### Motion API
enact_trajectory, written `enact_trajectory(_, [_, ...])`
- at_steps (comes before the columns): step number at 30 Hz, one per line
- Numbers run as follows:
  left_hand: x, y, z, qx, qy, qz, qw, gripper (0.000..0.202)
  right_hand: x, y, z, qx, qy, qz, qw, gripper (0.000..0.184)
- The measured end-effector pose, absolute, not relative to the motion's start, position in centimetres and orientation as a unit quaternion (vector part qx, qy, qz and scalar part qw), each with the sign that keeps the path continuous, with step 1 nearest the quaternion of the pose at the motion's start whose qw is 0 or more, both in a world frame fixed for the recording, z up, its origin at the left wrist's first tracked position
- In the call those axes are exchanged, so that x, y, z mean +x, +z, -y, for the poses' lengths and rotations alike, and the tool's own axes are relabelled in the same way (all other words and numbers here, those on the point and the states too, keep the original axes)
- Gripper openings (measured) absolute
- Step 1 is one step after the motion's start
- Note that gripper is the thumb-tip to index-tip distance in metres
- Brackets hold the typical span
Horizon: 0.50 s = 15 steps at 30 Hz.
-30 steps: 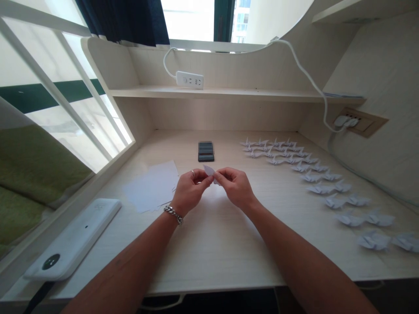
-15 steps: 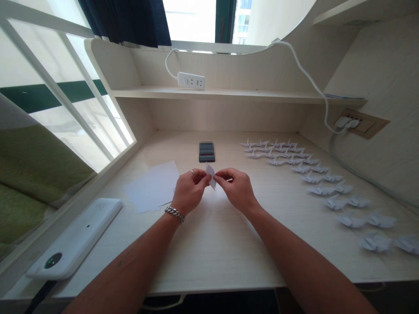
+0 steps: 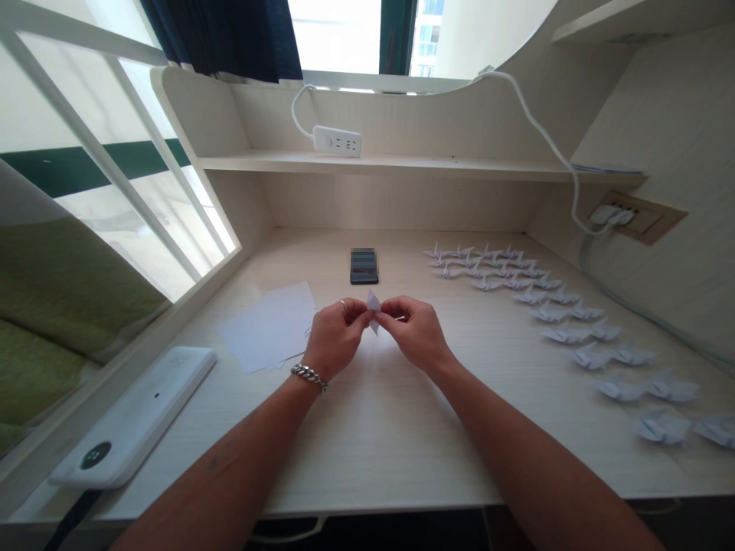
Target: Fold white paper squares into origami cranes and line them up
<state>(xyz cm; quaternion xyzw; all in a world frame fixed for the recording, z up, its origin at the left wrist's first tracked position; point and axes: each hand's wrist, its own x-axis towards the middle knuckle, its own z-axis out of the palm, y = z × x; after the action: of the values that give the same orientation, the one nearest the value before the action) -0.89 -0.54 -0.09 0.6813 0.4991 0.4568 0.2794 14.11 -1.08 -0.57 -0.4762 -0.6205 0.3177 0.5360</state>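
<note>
Between my two hands, above the middle of the desk, is a small folded piece of white paper [image 3: 373, 300], pointed at top and bottom. My left hand [image 3: 338, 330] pinches its left side between thumb and fingers. From the other side my right hand [image 3: 414, 329] grips it with thumb and forefinger, the fingertips of both hands nearly meeting. Its middle is hidden behind my thumbs. Left of my left hand lies a spread of loose white paper sheets [image 3: 264, 325]. Several folded paper cranes [image 3: 566, 334] stand in rows on the right of the desk.
A dark phone [image 3: 364, 266] lies beyond my hands on the pale desk [image 3: 379, 444]. At the left edge rests a long white device [image 3: 138, 417] with a round display. A power strip [image 3: 337, 141] sits on the shelf, and a white cable [image 3: 540, 126] runs down to the wall socket.
The folded paper has turned to show a narrower, diamond-like shape. My fingertips have come closer together on it. The cranes and sheets stay as they were.
</note>
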Motion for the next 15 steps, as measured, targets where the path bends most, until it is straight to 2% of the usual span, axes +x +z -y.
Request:
enact_trajectory(9, [-0.79, -0.22, 0.59, 0.659, 0.53, -0.475, 0.244, 0.02, 14.11, -0.71, 1.01, -0.477, 0.312, 0.614, 0.547, 0.016])
enact_trajectory(15, [-0.9, -0.24, 0.5, 0.663, 0.52, -0.481, 0.239, 0.018, 14.12, -0.82, 0.96, -0.474, 0.3, 0.629, 0.539, 0.013])
